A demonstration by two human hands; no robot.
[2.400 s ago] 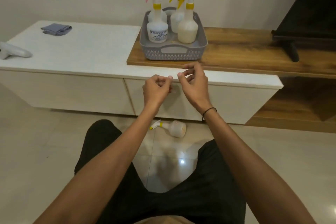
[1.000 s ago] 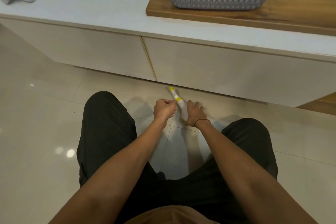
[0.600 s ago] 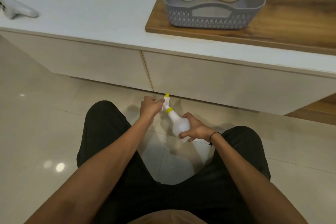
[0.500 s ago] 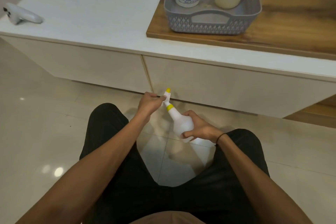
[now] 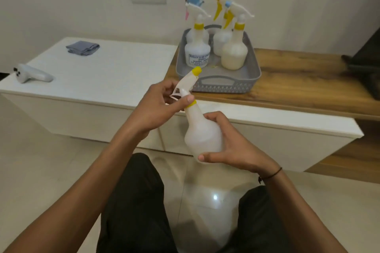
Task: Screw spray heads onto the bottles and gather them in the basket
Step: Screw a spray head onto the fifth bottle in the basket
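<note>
A translucent white spray bottle (image 5: 202,135) is held in the air above my lap, tilted with its neck up and to the left. My right hand (image 5: 232,148) grips its round body. My left hand (image 5: 158,107) holds the white spray head (image 5: 186,84) with the yellow nozzle, thumb against the yellow collar. A grey basket (image 5: 218,83) stands on the wooden shelf top and holds several capped spray bottles (image 5: 234,51), upright.
A low white cabinet (image 5: 115,74) runs across in front of me, joined to a wooden shelf (image 5: 304,86) on the right. A folded blue-grey cloth (image 5: 82,47) and a white controller (image 5: 30,73) lie on the cabinet. A dark screen stand (image 5: 364,68) sits far right.
Both hands reached down to the bottle lying on the floor, picked it up and raised it to cabinet height. The view has tilted up with it.
</note>
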